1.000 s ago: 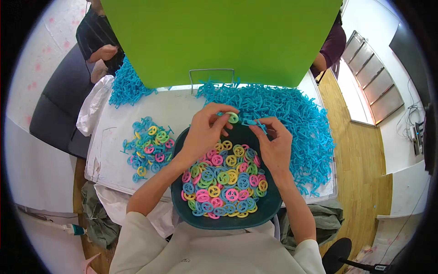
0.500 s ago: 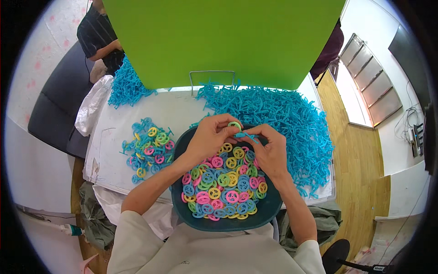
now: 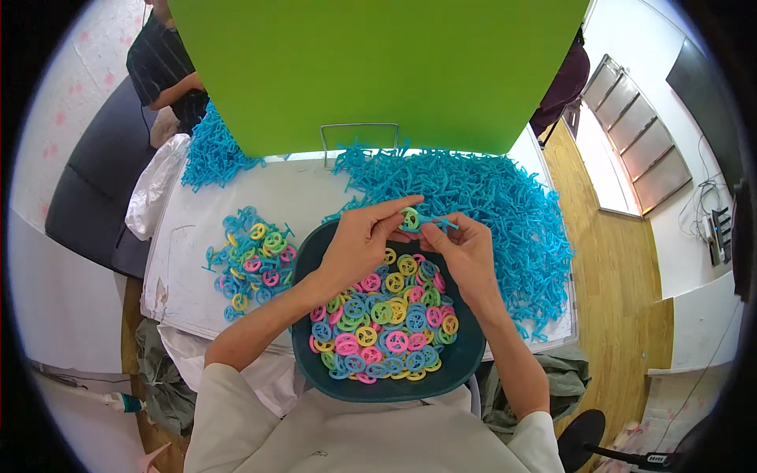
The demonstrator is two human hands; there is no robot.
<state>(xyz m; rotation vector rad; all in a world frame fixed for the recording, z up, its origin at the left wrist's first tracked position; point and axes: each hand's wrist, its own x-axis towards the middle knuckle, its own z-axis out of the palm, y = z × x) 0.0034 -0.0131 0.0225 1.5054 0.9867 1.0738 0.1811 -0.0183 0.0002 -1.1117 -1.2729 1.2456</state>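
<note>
Green plastic takes centre stage — a little wheel (image 3: 410,219) sits up in the left hand (image 3: 359,240), index finger stretched along its top and thumb tucked in close. Right beside it comes the right hand (image 3: 465,252), thumb and fingers pinched narrow on a blue stem (image 3: 445,224). Wheel and stem are side by side; whether they are joined, I cannot tell.

All this plays out over the twelve o'clock rim of the dark basin (image 3: 386,391), and what a crowd inside: loose rings (image 3: 382,314) in pink, yellow, green and blue, heaped across its floor. From the basin, look to one o'clock and there's a great sprawl of blue, the big heap (image 3: 505,209). At ten o'clock, a mixed pile (image 3: 252,260) of stems and wheels lies on the white table (image 3: 307,185). Between ten and eleven sits a smaller heap (image 3: 211,154), all blue, below a co-worker's arm (image 3: 177,90) — and at twelve, towering over everything, the green board (image 3: 378,71).
</note>
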